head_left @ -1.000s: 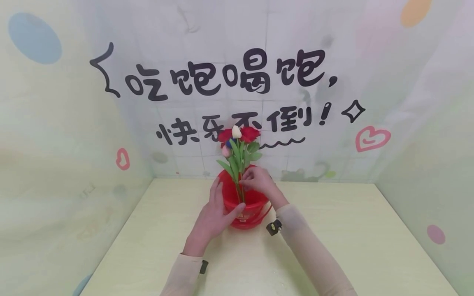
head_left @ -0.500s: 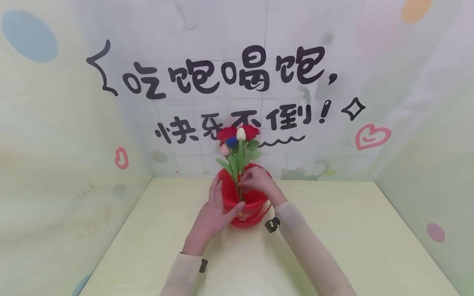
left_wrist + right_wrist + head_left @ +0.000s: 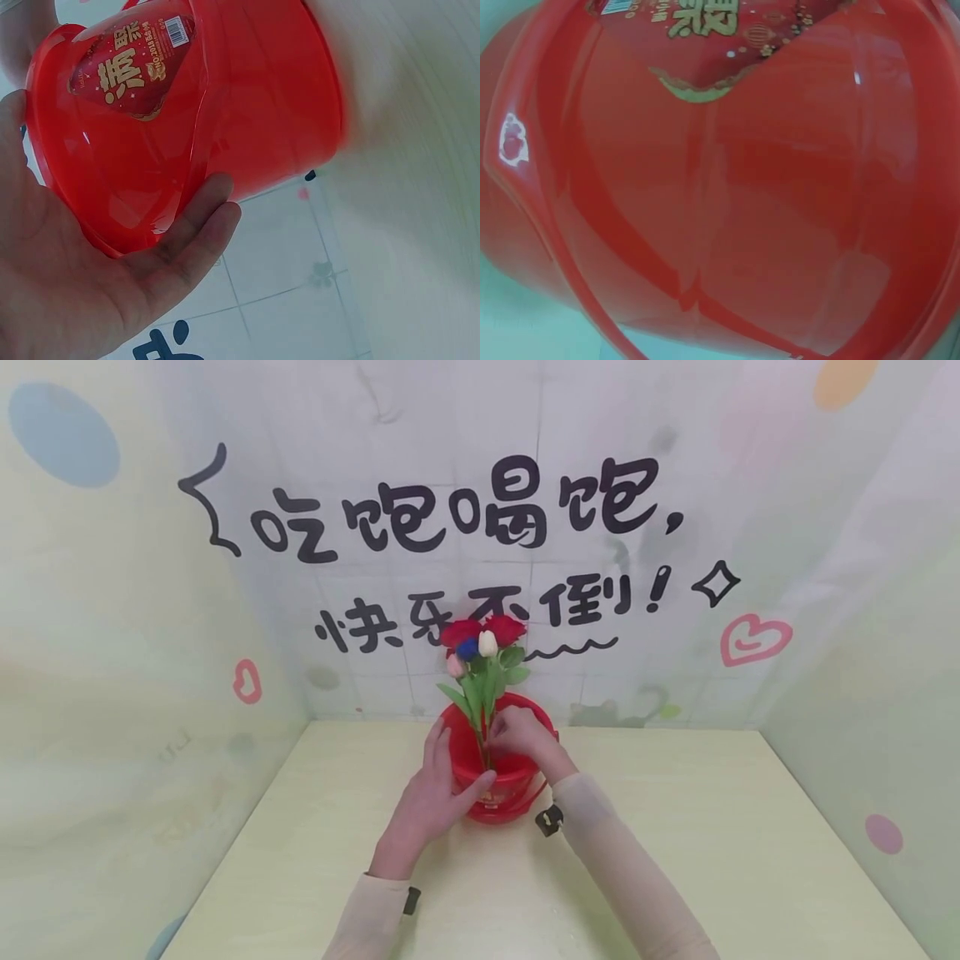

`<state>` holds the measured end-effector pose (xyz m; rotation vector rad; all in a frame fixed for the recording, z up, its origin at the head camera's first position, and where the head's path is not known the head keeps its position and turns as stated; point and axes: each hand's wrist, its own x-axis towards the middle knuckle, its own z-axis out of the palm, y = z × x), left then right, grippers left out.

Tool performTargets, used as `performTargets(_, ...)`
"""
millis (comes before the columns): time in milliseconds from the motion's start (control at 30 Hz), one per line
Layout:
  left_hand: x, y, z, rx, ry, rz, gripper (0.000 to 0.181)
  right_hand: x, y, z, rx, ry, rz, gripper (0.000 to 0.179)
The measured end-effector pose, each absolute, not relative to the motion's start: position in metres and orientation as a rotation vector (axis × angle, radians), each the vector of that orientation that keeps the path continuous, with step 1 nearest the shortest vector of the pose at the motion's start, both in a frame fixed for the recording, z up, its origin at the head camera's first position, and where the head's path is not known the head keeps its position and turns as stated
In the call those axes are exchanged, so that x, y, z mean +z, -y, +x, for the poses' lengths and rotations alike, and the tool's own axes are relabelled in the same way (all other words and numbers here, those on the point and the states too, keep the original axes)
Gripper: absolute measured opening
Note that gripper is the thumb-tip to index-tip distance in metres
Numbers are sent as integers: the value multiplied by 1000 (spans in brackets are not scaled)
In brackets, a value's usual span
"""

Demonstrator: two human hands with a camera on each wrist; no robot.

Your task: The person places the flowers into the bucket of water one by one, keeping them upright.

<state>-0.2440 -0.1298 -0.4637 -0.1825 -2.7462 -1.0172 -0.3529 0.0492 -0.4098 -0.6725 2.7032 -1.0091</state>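
A red plastic bucket [image 3: 517, 792] stands upright on the table, several artificial flowers leaning in it. My left hand [image 3: 423, 806] holds its left side, with the thumb at the front rim; in the left wrist view, two fingers [image 3: 199, 225] lie along the bucket wall [image 3: 266, 90]. Inside the bucket's mouth, my right hand [image 3: 521, 732] pinches the stem of a white tulip [image 3: 487, 643]; its fingertips are partly hidden. Around that tulip are red roses [image 3: 506, 629], a blue flower [image 3: 468, 649] and a pink tulip [image 3: 455, 666]. The bucket wall [image 3: 780, 172] fills the right wrist view.
The pale wooden table [image 3: 315, 827] runs back to a printed wall hanging [image 3: 420, 435] just behind the bucket. Similar hangings close off both sides. A red carrying handle [image 3: 534, 803] hangs down the bucket's front. A label [image 3: 139, 67] sticks to its wall.
The white tulip has shifted slightly right and sunk lower, its head now beside the blue flower. My right hand has moved a little down into the bucket. My left hand stays in place.
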Motion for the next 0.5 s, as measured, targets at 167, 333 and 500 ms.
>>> performTargets(167, -467, 130, -244, -1013, 2737, -195, 121, -413, -48, -351, -998, -2704, -650, 19)
performTargets(333, -467, 129, -244, -1010, 2731, -197, 121, -411, -47, -349, -989, -2692, -635, 16)
performTargets(500, -465, 129, -244, -1000, 2741, -185, 121, -411, -47, -349, -964, -2687, -632, 18)
